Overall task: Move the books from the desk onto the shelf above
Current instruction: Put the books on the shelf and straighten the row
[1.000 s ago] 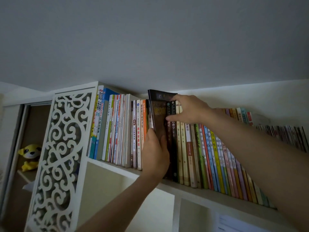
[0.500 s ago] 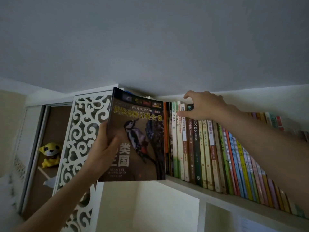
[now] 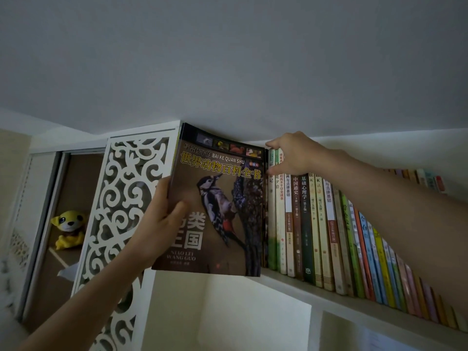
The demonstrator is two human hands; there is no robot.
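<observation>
Since a second ago the brown bird book (image 3: 220, 206) has come out of the row, where only its spine showed between the other spines, and now faces the camera with its woodpecker cover in full view. The left hand (image 3: 158, 224) holds it up by its left edge, thumb curled across the cover and the fingers hidden behind it. Its bottom right corner is level with the front lip of the shelf (image 3: 291, 281), and its right edge hides the near end of the row of upright books (image 3: 316, 231).

The right hand (image 3: 293, 153) is at the top of that row, thumb and fingers closed on the tops of the leftmost green and white spines just right of the held book. From there the spines run right and away, leaning a little, brown and green first, then orange, blue and yellow.

Left of the held book stands a white fretwork side panel (image 3: 121, 206) with cut-out scrolls. Farther left, in a brown recess, sits a yellow plush toy (image 3: 68, 229). Below the shelf are pale open compartments. Above everything spreads a plain grey ceiling (image 3: 228, 59), and the light is dim.
</observation>
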